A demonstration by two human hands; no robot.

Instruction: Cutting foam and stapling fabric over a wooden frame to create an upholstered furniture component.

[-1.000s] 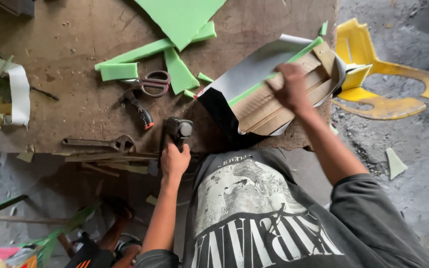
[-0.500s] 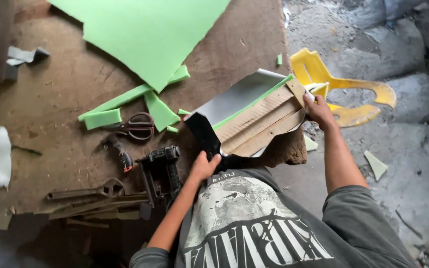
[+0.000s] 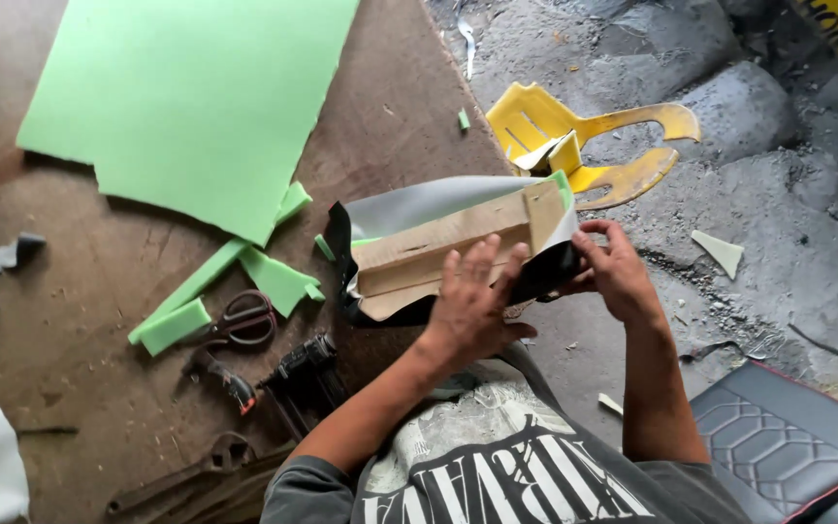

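Note:
A cardboard panel wrapped in black and grey vinyl with a green foam layer lies over the edge of the brown wooden board. My left hand presses flat on the cardboard, fingers spread. My right hand grips the panel's right end, pinching the black vinyl folded over it. A black staple gun lies on the board just left of my left forearm.
A large green foam sheet and foam offcuts cover the board's upper part. Scissors, a small red-tipped tool and a wrench lie nearby. A broken yellow plastic chair sits on the rough ground; a quilted seat cushion is lower right.
My left hand left the staple gun and came to rest flat on the cardboard. The panel swung closer and more level. My right hand stayed on its right end.

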